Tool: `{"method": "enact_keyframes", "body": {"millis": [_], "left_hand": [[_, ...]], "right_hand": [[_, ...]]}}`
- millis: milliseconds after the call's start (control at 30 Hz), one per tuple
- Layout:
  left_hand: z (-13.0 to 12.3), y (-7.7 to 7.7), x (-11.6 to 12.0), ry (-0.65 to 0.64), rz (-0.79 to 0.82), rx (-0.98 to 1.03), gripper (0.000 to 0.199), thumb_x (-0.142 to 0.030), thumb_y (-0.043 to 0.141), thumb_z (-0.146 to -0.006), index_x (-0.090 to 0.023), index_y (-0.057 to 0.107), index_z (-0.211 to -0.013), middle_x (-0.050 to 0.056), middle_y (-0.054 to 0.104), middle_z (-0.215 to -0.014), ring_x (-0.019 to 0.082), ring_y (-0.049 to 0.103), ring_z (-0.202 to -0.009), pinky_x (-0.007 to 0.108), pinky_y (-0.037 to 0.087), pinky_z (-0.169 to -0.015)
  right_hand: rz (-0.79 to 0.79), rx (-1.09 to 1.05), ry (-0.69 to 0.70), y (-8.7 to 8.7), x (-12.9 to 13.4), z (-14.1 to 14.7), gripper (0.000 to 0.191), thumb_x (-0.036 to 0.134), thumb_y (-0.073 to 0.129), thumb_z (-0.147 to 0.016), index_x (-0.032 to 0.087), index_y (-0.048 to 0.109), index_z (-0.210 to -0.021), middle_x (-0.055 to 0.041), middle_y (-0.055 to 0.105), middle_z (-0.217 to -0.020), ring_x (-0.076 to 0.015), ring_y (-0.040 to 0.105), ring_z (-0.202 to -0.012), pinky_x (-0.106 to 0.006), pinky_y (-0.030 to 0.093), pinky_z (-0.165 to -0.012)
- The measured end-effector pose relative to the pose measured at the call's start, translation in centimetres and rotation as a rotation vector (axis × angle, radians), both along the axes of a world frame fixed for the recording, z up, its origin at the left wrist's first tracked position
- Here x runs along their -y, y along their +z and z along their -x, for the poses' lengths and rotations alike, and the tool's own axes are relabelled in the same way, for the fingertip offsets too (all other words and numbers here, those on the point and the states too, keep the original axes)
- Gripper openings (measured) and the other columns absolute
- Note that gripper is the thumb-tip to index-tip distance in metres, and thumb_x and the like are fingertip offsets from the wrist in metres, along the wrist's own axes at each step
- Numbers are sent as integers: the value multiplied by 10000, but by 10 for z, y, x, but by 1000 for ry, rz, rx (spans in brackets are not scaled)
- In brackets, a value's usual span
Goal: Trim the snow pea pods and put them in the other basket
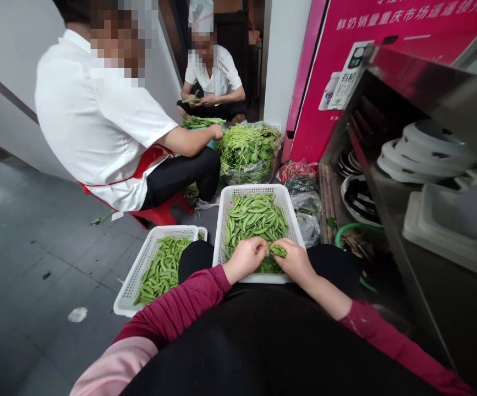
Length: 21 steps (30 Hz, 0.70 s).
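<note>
In the head view, a white perforated basket [258, 188] in front of me holds a heap of green pea pods [256, 217]. Over its near end, my right hand [298, 263] is closed round a few pea pods [278, 251]. My left hand [246, 258] meets it there, thumb and fingertips pinched together close to the pods' tips. Whatever lies between those left fingertips is too small to make out. Lower down on the left, a second white basket [127, 294] also contains pea pods [162, 269].
A co-worker in white [110, 121] sits on a red stool [172, 206] at left; another person [217, 71] crouches behind, holding a green stalk. Leafy greens [248, 146] fill a bag ahead. Plastic bags [306, 206] and a metal shelf [411, 264] stand at right.
</note>
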<state>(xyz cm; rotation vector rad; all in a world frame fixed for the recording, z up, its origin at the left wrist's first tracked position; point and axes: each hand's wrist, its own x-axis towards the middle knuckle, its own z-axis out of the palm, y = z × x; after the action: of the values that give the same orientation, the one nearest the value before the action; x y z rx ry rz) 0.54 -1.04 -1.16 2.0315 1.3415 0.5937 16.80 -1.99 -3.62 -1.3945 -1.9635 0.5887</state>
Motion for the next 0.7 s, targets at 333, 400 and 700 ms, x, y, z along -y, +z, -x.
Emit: {"method": "enact_keyframes", "body": {"millis": [333, 400, 700], "left_hand": [[-3, 8, 5, 53, 347, 347, 114, -225, 457, -765, -136, 520, -733, -27, 535, -530, 81, 523, -465, 192, 431, -486], [-4, 6, 3, 39, 491, 454, 128, -255, 455, -773, -138, 481, -730, -31, 518, -518, 87, 518, -434, 208, 441, -454], [20, -42, -10, 117, 541, -17, 137, -112, 471, -728, -113, 533, -850, -9, 546, -605, 68, 508, -470, 183, 423, -473]], "right_hand": [[-41, 8, 25, 10, 3, -2, 136, 140, 508, -701, 196, 601, -782, -41, 591, -786, -187, 547, -768, -295, 427, -701], [-27, -87, 44, 13, 6, -1, 110, 163, 524, -709, 193, 606, -776, -41, 597, -783, -184, 550, -763, -296, 428, -703], [333, -706, -276, 21, 6, -10, 303, 340, 694, -605, 164, 623, -841, -9, 613, -655, -154, 545, -598, -274, 429, -598]]}}
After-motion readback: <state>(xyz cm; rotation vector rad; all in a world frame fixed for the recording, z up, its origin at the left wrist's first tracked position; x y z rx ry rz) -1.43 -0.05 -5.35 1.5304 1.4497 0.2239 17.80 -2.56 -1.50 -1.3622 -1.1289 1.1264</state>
